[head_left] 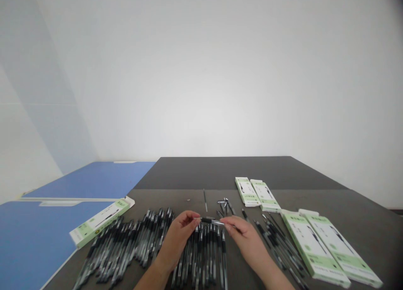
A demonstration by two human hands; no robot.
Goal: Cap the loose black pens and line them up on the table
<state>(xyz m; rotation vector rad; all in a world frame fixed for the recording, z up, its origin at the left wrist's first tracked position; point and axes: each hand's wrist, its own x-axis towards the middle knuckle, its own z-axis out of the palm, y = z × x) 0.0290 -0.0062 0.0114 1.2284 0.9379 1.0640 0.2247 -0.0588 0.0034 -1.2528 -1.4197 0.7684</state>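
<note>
Between my two hands, a pen (211,221) with a clear barrel and black grip is held level above the table. My left hand (183,228) pinches its left end between thumb and fingers. On the other end, my right hand (236,228) is closed with thumb and fingertips. Right below lies a row of pens (201,256), partly covered by my left hand and wrist. Several short pen parts with shiny clips (226,206) lie just beyond my right hand.
Left of my hands spreads a large heap of pens (126,244), with a green-white box (99,223) behind it. At right lie loose dark pen parts (280,241) and boxes (317,248). Two more boxes (247,192) stand farther back. A thin refill (205,199) lies mid-table.
</note>
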